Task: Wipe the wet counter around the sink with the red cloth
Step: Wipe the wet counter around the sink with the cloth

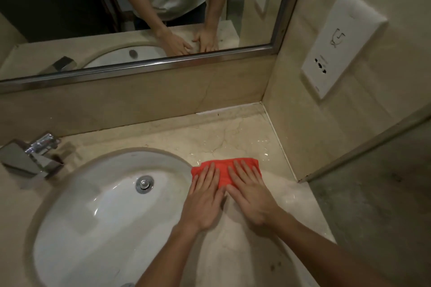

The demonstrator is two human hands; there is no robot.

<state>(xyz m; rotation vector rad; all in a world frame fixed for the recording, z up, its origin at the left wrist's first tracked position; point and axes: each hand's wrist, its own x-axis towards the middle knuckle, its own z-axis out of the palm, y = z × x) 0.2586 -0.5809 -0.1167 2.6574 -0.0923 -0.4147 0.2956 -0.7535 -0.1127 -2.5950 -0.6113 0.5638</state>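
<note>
Cloth (225,171) lies flat on the counter (235,137), just right of the sink (98,198) rim, its left edge at the rim. My left hand (205,200) and right hand (249,198) both press it, palms down, fingers straight, side by side, gripping nothing. Water film glints on the marble beyond the cloth toward the corner. Tap (30,156) at far left, mirror (140,18) above.

Dim, warm light; glare on the wet counter (235,144); wide-angle bending at soft edges
</note>
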